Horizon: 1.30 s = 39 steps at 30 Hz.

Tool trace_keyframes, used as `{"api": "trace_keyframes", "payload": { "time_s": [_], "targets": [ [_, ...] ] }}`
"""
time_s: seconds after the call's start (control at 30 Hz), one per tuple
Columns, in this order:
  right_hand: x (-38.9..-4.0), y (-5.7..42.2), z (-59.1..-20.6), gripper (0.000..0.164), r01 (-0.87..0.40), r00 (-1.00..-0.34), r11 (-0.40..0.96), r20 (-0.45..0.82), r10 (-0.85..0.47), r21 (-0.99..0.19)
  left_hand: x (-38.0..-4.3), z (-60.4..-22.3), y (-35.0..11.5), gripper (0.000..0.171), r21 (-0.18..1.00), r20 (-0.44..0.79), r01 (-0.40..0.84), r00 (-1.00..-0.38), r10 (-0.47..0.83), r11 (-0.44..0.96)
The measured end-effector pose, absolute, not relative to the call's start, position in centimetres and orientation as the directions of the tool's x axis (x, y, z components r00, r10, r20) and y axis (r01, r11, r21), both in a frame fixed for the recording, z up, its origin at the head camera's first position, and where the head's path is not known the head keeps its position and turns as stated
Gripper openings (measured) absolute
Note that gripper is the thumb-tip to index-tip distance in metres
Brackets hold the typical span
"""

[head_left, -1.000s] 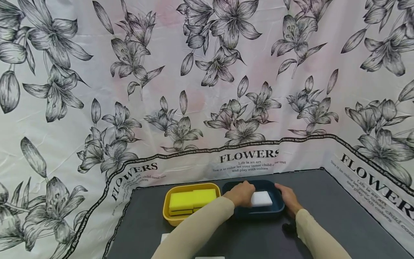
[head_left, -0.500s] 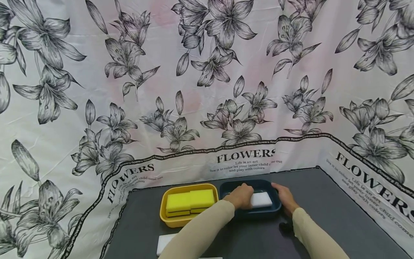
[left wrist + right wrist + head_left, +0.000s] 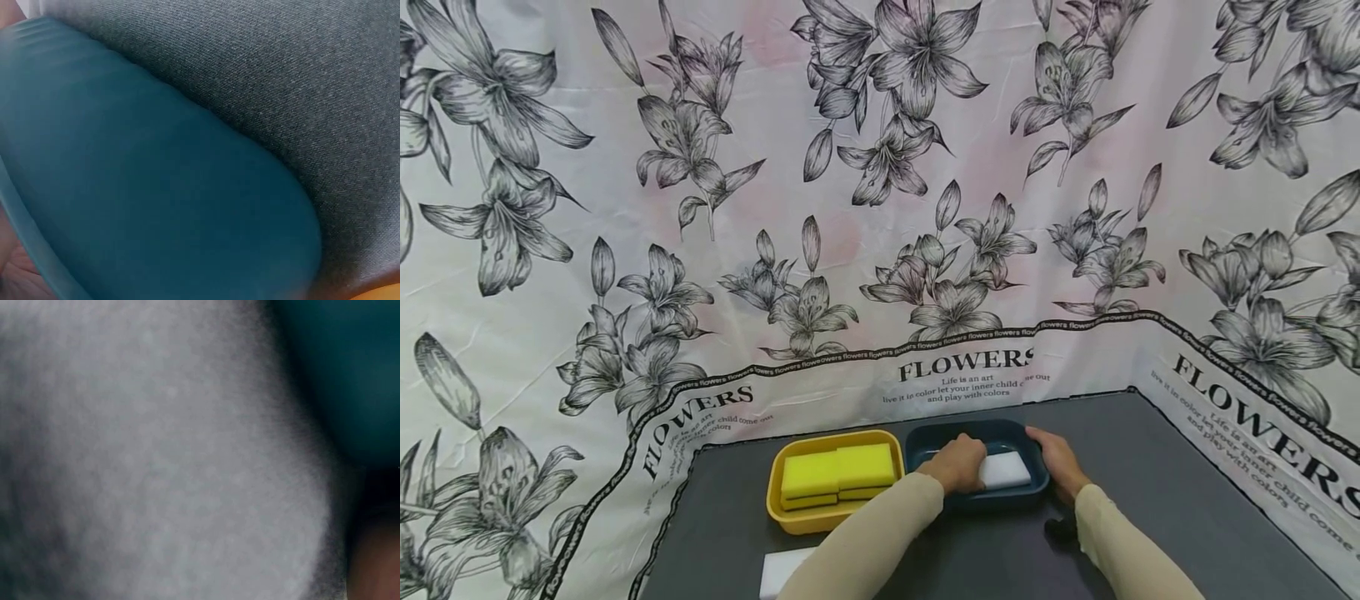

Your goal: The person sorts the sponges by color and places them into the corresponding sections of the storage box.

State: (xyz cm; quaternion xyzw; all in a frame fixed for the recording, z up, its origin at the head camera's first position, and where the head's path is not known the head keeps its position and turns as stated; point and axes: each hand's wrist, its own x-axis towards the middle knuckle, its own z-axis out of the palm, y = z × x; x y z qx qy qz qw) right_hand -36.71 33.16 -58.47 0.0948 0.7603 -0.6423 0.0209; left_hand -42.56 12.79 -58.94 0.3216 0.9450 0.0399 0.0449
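Observation:
A dark blue plastic tub (image 3: 1000, 502) stands at the back of the grey table, with a white sponge block (image 3: 1006, 472) inside it. My left hand (image 3: 957, 465) reaches over the tub's near rim, fingers curled at the block's left end; its fingertips are hidden. At the tub's right side, my right hand (image 3: 1058, 458) grips the rim, its fingertips near the far right corner. The left wrist view is mostly the tub's outer wall (image 3: 156, 156), with part of a hand behind the rim. The right wrist view is blurred, showing grey cloth and the tub's edge (image 3: 350, 375).
A yellow tub (image 3: 820, 523) holding several yellow sponges (image 3: 811, 475) with dark undersides stands just left of the blue one. Another white block (image 3: 782, 571) lies nearer on the table, partly behind the left sleeve. A flower-printed curtain (image 3: 850, 250) hangs behind the table.
The head view has shifted slightly, so everything appears a little further left. Both hands stay at the blue tub, and the white block there has barely moved.

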Motion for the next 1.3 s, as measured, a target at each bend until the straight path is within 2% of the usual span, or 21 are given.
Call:
{"api": "trace_keyframes", "payload": {
  "time_s": [0.13,0.3,0.43,0.6,0.9,1.3],
  "targets": [
    [-36.7,33.0,-58.5,0.070,0.171,-0.982,0.152,-0.156,0.105,-0.973,-41.3,-57.4,12.3,0.031,0.101,-0.070,0.597,-0.794,0.604,0.796],
    [-36.6,32.9,-58.5,0.070,0.172,-0.982,0.151,-0.158,0.100,-0.973,-38.1,-52.8,11.0,0.036,0.146,-0.078,0.580,-0.801,0.594,0.801],
    [-36.8,32.9,-58.5,0.070,0.172,-0.982,0.157,-0.157,0.105,-0.972,-37.3,-51.0,10.1,0.038,0.166,-0.046,0.583,-0.801,0.597,0.795],
    [-36.9,33.0,-58.6,0.070,0.176,-0.982,0.169,-0.161,0.096,-0.970,-36.9,-49.3,9.1,0.052,0.187,-0.055,0.576,-0.803,0.594,0.796],
    [-36.9,33.3,-58.5,0.073,0.178,-0.982,0.176,-0.164,0.092,-0.968,-36.8,-47.3,8.1,0.053,0.105,-0.076,0.624,-0.771,0.632,0.774],
    [-37.2,33.3,-58.8,0.074,0.187,-0.981,0.183,-0.175,0.080,-0.965,-35.0,-44.2,5.8,0.043,0.012,-0.102,0.715,-0.695,0.712,0.699]
  ]
}}
